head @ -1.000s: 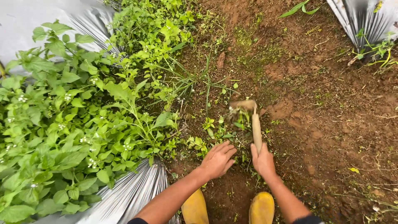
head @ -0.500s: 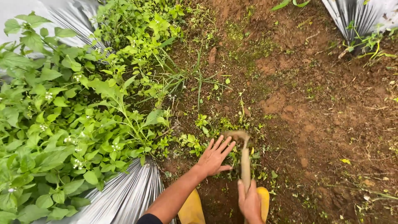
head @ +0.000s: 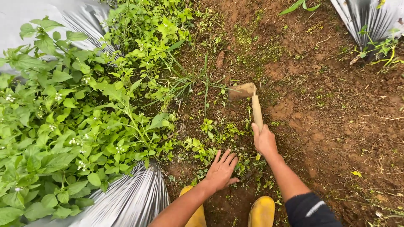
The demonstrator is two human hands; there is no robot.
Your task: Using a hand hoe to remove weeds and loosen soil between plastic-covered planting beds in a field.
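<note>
Hoe blade rests on brown soil; right hand clenched round its wooden handle. Left hand released, fingers spread flat on small weeds. Yellow boots below.

A dense bed of leafy green plants with tiny white flowers filled the left side, growing out over silver plastic mulch sheeting that showed beneath them and again at the upper left. Another strip of silver sheeting lay at the upper right, with a few green and yellowish sprigs at its edge. Between the two ran a furrow of bare reddish-brown soil (clumped and crumbly). A tuft of thin grass blades stood beside the leafy bed. Two yellow boots showed at the bottom edge.
</note>
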